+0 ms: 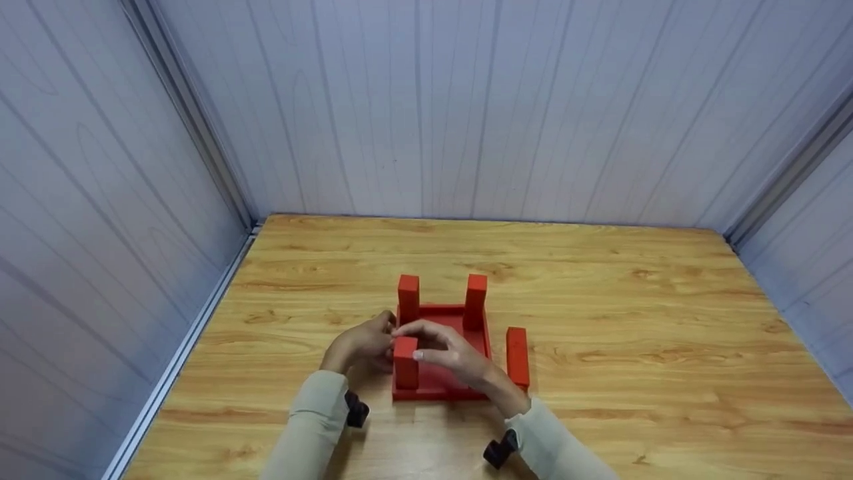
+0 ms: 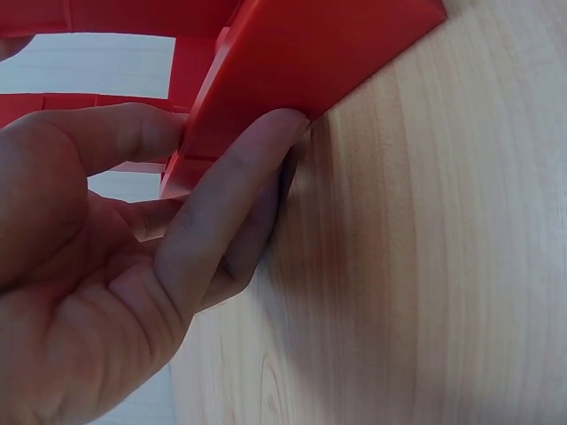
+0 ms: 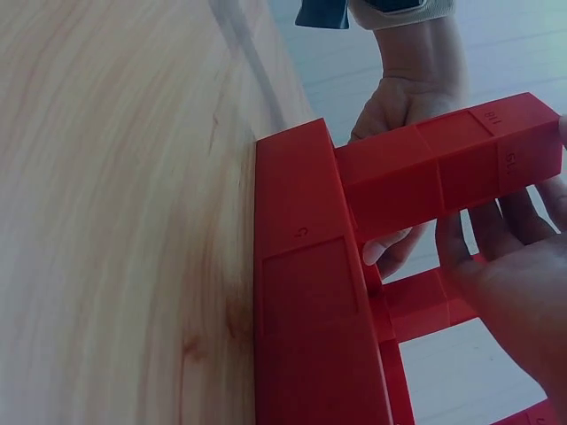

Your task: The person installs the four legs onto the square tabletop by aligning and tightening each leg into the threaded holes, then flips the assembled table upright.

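Observation:
A shallow red tray-like frame (image 1: 440,395) lies on the wooden table, with red rectangular posts standing at three of its corners. At the near left corner, my right hand (image 1: 456,353) holds the upright post (image 1: 406,375) near its top between thumb and fingers. My left hand (image 1: 363,343) is at the frame's left side. Seen from the left wrist, its fingers grip the red side wall (image 2: 328,53), one finger lying along the outer face. Embossed numbers show on the held post (image 3: 461,155) in the right wrist view.
Two further posts stand at the far left corner (image 1: 408,293) and far right corner (image 1: 476,297). A loose red post (image 1: 518,357) lies on the table right of the frame. Pale panelled walls (image 1: 453,113) bound the wooden table (image 1: 640,320) behind and at both sides.

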Action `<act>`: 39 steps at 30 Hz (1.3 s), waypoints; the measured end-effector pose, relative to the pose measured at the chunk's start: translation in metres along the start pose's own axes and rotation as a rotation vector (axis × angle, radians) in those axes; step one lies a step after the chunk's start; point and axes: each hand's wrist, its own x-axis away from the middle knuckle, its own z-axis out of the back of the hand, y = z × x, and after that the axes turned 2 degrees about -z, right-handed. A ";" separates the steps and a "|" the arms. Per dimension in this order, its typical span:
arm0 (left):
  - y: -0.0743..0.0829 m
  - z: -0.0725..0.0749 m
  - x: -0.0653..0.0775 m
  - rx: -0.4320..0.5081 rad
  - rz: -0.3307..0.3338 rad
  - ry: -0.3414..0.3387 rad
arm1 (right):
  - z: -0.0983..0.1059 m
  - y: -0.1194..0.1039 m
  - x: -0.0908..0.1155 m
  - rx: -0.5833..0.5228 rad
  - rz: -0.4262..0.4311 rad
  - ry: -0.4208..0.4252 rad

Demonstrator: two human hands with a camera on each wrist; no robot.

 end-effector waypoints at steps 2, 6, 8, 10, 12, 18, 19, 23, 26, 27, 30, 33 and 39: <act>0.000 0.001 0.000 0.003 -0.001 0.002 | 0.000 -0.002 0.001 0.027 0.015 0.021; 0.001 0.001 0.000 0.013 -0.009 -0.008 | 0.001 -0.003 0.001 0.052 0.077 0.076; 0.001 0.002 0.000 0.015 -0.011 -0.014 | 0.002 -0.004 0.002 0.054 0.101 0.109; 0.001 0.002 0.000 0.020 -0.010 -0.019 | 0.003 -0.005 0.003 0.068 0.104 0.145; 0.002 0.002 0.000 0.028 -0.006 -0.018 | 0.004 -0.006 0.005 0.090 0.088 0.176; 0.003 0.000 0.001 0.035 0.000 -0.002 | 0.004 -0.014 0.012 0.158 0.007 0.247; 0.003 0.000 0.001 0.033 0.000 -0.001 | 0.003 -0.017 0.014 0.164 0.000 0.256; 0.002 -0.001 0.001 0.039 -0.002 0.000 | 0.000 -0.032 0.022 0.194 -0.014 0.293; 0.002 -0.002 0.002 0.045 -0.005 0.003 | 0.000 -0.038 0.028 0.215 -0.025 0.322; 0.002 -0.002 0.002 0.046 -0.005 0.004 | 0.001 -0.038 0.031 0.218 -0.029 0.330; 0.002 -0.001 0.001 0.044 -0.002 0.005 | 0.003 -0.038 0.037 0.230 -0.046 0.356; 0.001 -0.001 0.001 0.039 0.003 0.000 | 0.006 -0.038 0.042 0.247 -0.060 0.381; -0.001 -0.002 -0.001 0.030 -0.003 -0.008 | 0.011 -0.038 0.051 0.284 -0.075 0.417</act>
